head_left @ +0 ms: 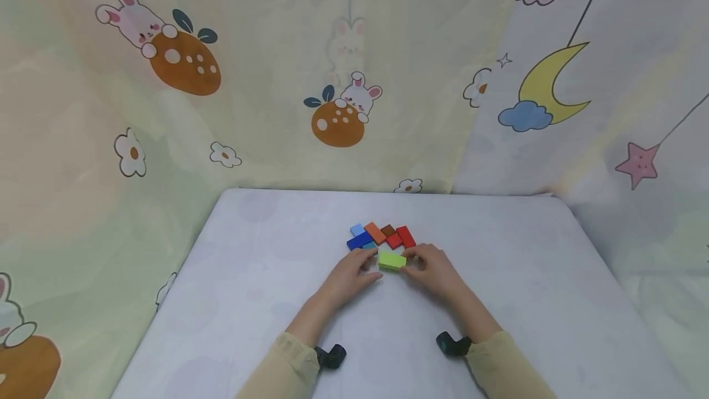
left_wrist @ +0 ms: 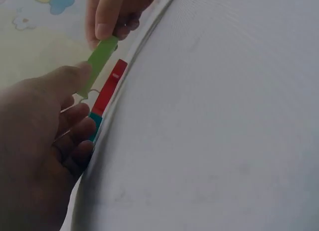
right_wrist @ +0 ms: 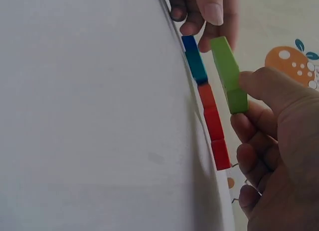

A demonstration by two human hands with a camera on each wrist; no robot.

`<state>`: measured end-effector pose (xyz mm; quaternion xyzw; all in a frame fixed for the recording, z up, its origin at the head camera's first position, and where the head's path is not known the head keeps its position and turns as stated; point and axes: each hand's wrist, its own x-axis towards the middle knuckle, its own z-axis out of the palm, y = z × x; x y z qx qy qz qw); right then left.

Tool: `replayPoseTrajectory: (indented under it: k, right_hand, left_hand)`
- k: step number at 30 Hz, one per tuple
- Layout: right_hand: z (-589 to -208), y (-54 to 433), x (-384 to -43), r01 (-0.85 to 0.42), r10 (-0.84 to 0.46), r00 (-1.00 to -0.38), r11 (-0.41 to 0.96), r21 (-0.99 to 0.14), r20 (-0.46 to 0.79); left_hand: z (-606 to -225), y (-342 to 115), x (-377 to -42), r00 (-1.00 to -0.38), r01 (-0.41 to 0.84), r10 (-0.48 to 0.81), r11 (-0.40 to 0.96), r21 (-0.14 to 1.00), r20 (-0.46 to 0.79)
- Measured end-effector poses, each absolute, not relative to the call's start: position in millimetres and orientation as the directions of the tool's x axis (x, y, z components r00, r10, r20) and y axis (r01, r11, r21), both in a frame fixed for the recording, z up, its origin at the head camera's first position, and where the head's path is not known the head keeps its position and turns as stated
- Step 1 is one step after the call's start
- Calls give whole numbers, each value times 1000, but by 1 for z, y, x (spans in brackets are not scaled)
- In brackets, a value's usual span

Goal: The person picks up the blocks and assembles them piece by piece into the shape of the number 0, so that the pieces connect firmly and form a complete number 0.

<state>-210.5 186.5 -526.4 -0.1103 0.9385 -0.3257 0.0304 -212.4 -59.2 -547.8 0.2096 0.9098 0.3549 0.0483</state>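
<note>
- Nearest, two forearms in pale yellow sleeves [head_left: 288, 368] reach in from the near edge of the white table [head_left: 249, 300], each with a dark wrist camera [head_left: 331, 356] lying against the tabletop.
- The left hand [head_left: 350, 276] lies palm down, its thumb and fingers closed on the left end of the green block [head_left: 392, 260].
- The right hand [head_left: 434, 271] mirrors it, fingers curled, pinching the block's right end between thumb and fingertips.
- The green block is a flat oblong at the table's middle; its long axis runs left to right, from one hand to the other. In the wrist views it is held clear of the tabletop, above the other blocks' level.
- Just beyond it, touching one another, lie the other flat blocks: a dark blue block [head_left: 359, 241] and a teal block [head_left: 369, 245] on the left, a light blue block [head_left: 357, 229] and an orange block [head_left: 375, 233] farther back, a brown block [head_left: 388, 229], and two red blocks [head_left: 405, 236] on the right.
- Farthest, cartoon-printed curtains [head_left: 183, 60] close off the table's back and sides.
</note>
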Motion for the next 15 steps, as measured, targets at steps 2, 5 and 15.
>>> replayPoseTrajectory:
  k: [2, 5, 15]
  right_hand:
    - [-523, 187, -205, -210, -260, -966, 751, -626, 13]
    - [-520, 188, -197, -245, -298, -954, 741, -625, 21]
    - [-521, 189, -181, -332, -391, -919, 700, -632, 49]
  left_hand:
    - [-546, -62, -209, -897, 363, 438, 663, 654, 55]
    - [-543, -66, -204, -886, 377, 462, 661, 649, 44]
    - [-539, -75, -191, -859, 431, 508, 661, 615, 56]
